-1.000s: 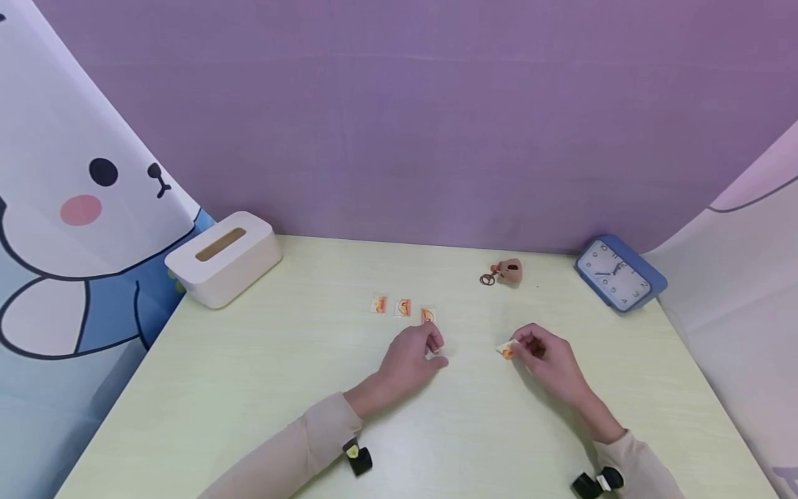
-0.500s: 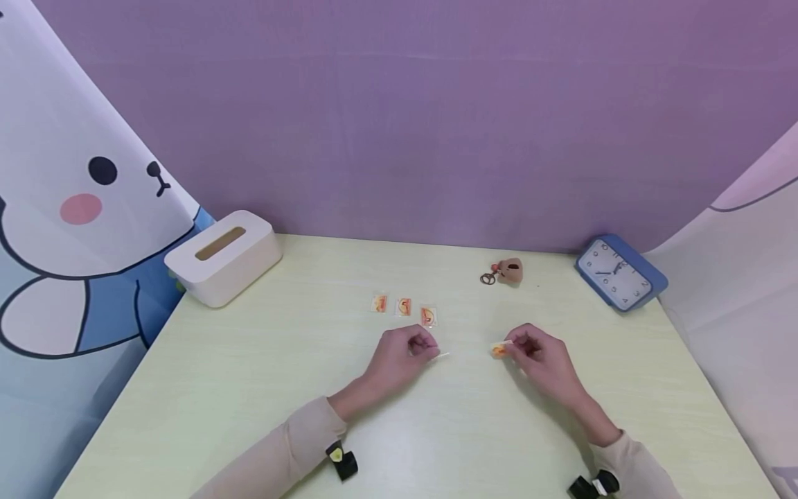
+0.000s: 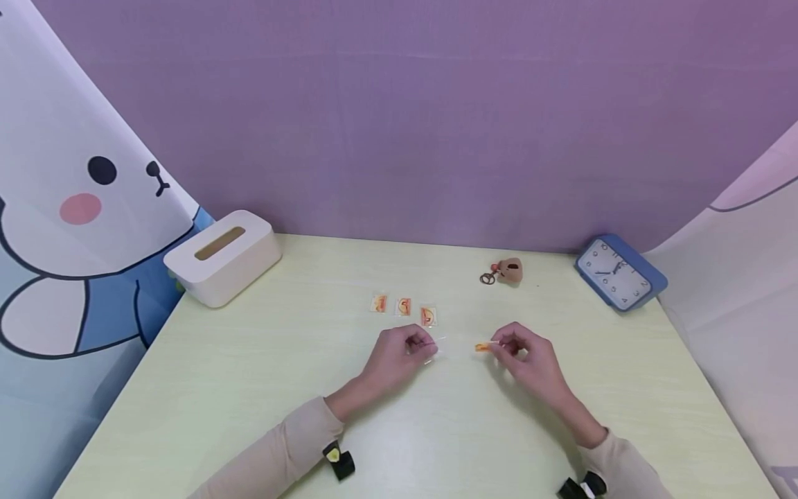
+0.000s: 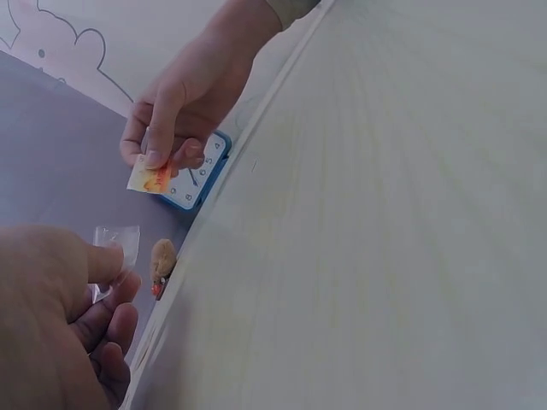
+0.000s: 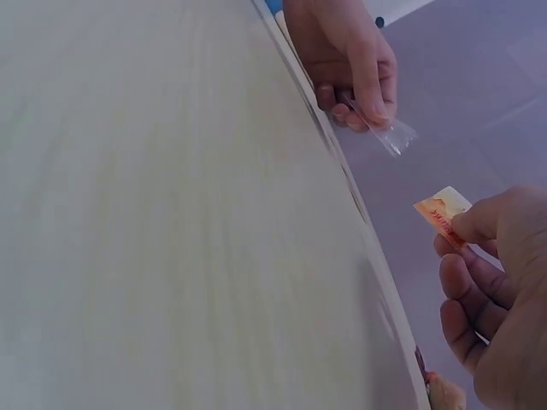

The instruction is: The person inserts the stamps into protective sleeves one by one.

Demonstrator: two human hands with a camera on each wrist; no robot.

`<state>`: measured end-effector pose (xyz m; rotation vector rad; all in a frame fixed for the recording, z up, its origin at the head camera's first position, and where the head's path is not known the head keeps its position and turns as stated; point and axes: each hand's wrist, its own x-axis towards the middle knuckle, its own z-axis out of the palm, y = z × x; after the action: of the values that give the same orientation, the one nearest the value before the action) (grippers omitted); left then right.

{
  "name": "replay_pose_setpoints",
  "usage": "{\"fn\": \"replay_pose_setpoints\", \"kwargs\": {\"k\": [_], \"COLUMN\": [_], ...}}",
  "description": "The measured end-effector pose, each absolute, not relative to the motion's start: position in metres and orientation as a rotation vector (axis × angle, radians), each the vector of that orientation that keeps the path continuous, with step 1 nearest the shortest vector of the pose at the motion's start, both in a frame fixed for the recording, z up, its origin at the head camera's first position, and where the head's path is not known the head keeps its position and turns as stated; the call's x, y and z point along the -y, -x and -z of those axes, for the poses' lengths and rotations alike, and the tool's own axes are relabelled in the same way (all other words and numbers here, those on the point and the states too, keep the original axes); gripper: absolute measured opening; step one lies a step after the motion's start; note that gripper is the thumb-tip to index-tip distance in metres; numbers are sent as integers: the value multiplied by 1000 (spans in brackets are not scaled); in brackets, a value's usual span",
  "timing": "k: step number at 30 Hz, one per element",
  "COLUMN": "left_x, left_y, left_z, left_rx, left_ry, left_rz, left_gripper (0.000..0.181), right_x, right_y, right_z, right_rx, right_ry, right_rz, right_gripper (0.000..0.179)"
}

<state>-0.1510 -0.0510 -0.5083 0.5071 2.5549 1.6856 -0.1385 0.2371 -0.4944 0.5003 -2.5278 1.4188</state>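
Observation:
Between thumb and fingers, my left hand (image 3: 399, 357) pinches a small clear plastic bag (image 4: 120, 243), seen best in the left wrist view. My right hand (image 3: 530, 357) pinches a small orange and cream printed card (image 5: 444, 213) by one edge. The two hands face each other over the table, with a short gap between bag and card. Just beyond the left hand, three similar printed cards lie in clear bags in a row: a left one (image 3: 379, 303), a middle one (image 3: 403, 307) and a right one (image 3: 428, 316).
A white tissue box (image 3: 224, 260) stands at the back left of the pale table (image 3: 299, 277). Toward the back right lie a brown keychain charm (image 3: 510, 271) and a blue clock (image 3: 620, 272). A purple cloth (image 3: 399, 125) hangs behind the table.
My left hand has drawn back slightly left, picking up the clear bag and uncovering the right bagged card. My right hand has moved left with its card, which has turned toward the bag.

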Motion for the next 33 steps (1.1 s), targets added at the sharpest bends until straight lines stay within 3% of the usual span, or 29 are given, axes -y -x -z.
{"fn": "replay_pose_setpoints", "kwargs": {"k": [33], "left_x": [48], "left_y": [145], "left_z": [501], "left_rx": [-2523], "left_ry": [-582], "left_rz": [-1698], "left_gripper": [4], "right_x": [-198], "right_y": [134], "right_z": [490], "right_rx": [2464], "right_ry": [-579], "right_rz": [-1506], "right_gripper": [16]}}
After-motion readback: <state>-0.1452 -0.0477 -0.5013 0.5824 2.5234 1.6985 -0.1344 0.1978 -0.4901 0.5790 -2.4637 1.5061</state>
